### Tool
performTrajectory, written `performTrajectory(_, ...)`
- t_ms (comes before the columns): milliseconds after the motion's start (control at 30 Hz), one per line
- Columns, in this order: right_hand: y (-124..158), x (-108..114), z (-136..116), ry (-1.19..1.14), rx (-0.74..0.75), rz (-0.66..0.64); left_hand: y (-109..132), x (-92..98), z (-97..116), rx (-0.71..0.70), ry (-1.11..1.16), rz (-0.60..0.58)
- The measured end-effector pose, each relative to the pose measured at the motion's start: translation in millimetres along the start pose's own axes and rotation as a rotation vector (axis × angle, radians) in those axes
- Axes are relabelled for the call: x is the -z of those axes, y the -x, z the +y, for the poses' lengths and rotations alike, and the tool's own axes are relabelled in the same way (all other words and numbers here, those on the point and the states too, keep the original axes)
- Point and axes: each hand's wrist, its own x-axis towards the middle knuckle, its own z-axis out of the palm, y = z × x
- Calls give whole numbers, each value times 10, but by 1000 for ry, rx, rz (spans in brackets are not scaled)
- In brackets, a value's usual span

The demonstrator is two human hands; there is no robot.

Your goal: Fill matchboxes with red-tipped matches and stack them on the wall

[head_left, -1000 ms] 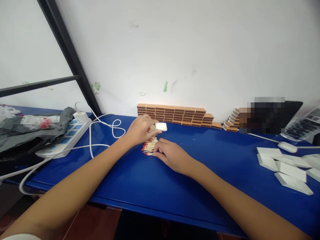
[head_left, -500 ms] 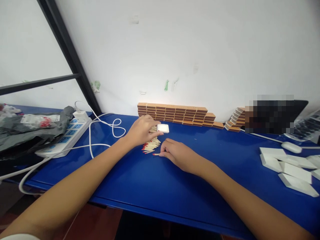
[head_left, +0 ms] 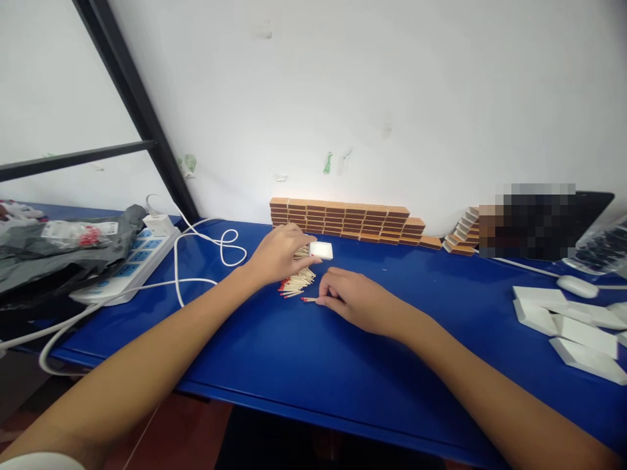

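Stacked boxes behind the match pile, white cable leftward.

The white wall is lit brightly and softly, dimmed toward the upper right corner. A faint sheen is cast on the blue surface; the floor below is dimly lit. The hands and matches are shown clearly, though fine detail is softened. The forearms are stretched by wide-angle distortion. At right, a dark panel is masked by coarse pixel blocks.
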Motion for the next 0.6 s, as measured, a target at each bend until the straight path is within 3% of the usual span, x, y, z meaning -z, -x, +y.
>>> performTrajectory(367,-8,-4,-11,-10,-14,-6,-9,9,9,15,4,-30)
performTrajectory(600,47,-1,-3,14,-19,-79,-9,12,24,9,0,-30)
